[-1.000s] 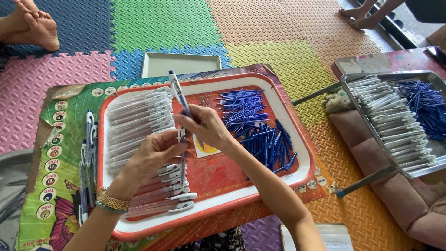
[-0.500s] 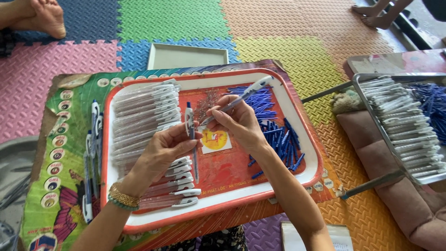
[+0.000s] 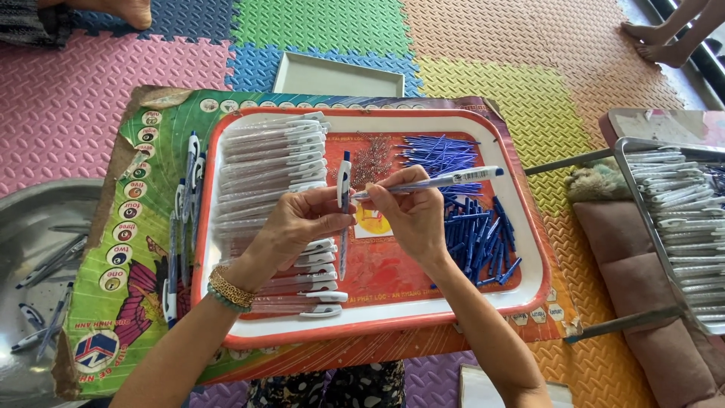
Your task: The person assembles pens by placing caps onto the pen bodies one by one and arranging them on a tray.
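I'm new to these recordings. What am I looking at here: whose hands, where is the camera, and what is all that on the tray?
The single view comes from a camera worn on a person's head, looking down at their own two bare hands. The left hand holds a pen part with a white clip and blue tip upright. The right hand holds a clear pen barrel level. Under them lies a red-rimmed tray with rows of clear pen barrels on one side and a heap of blue refills on the other. The tray rests on a colourful board over foam floor mats. A second metal tray of barrels stands to the right.
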